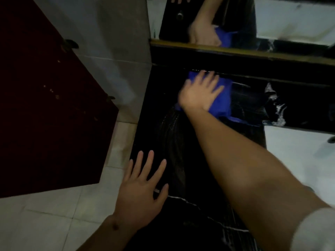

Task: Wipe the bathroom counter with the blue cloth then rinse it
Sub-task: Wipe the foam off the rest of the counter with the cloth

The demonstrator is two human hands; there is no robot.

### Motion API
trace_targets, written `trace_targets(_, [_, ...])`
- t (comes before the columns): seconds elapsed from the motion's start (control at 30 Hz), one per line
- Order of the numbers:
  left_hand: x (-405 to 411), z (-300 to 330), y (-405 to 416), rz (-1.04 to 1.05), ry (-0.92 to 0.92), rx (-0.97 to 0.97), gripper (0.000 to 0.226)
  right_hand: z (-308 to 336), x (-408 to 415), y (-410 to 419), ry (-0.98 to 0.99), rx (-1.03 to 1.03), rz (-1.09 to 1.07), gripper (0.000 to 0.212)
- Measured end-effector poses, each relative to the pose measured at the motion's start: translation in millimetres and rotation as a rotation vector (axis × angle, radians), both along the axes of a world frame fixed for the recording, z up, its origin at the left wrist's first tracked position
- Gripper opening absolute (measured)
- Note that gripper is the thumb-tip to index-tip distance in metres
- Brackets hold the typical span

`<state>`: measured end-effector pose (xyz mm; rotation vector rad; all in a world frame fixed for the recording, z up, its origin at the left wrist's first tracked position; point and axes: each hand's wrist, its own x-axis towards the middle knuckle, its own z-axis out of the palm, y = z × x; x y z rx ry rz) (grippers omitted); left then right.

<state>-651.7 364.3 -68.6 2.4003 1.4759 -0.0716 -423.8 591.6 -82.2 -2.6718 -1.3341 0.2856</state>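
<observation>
The right hand (200, 92) lies flat with fingers spread, pressing the blue cloth (222, 104) onto the dark tabletop (163, 134) near the frame's centre, close against the back ledge below the mirror (290, 20). The flat palm likely spreads pressure for wiping. The left hand (143, 191), open and holding nothing, rests at the tabletop's near left edge, probably as a brace. The sink (299, 153) at right awaits the rinse.

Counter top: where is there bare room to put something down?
The dark counter is bare between the left hand and the blue cloth. The back corner is crowded: the right hand presses the cloth there.
</observation>
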Motion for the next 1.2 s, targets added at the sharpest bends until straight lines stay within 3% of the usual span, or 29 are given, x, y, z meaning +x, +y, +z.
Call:
trace_targets(0.17, [6, 1, 1, -0.017, 0.039, -0.040, 0.066, 2, -91, 21, 0.025, 0.034, 0.371, 0.059])
trace_targets(0.33, [2, 6, 2, 0.002, 0.013, -0.048, 0.060, 6, -47, -6, 0.080, 0.068, 0.555, 0.060])
trace_targets(0.43, [1, 9, 3, -0.018, 0.014, -0.051, 0.060, 7, 24, -34, 0.033, 0.075, 0.431, 0.060])
trace_targets(0.6, [1, 9, -1, -0.046, 0.072, -0.066, 0.067, 9, 153, -87, 0.004, -0.010, 0.002, 0.062])
trace_targets(0.83, [2, 10, 2, -0.053, 0.029, -0.081, 0.072, 10, 125, -51, 0.035, -0.042, -0.255, 0.072])
trace_targets(1.03, [6, 13, 1, -0.029, 0.032, -0.097, 0.070, 1, 1, -4, 0.025, 0.038, 0.173, 0.069])
trace_targets(1.2, [-1, 22, -13, 0.106, -0.094, -0.169, 0.060, 0, -67, -32, 0.015, 0.053, 0.512, 0.066])
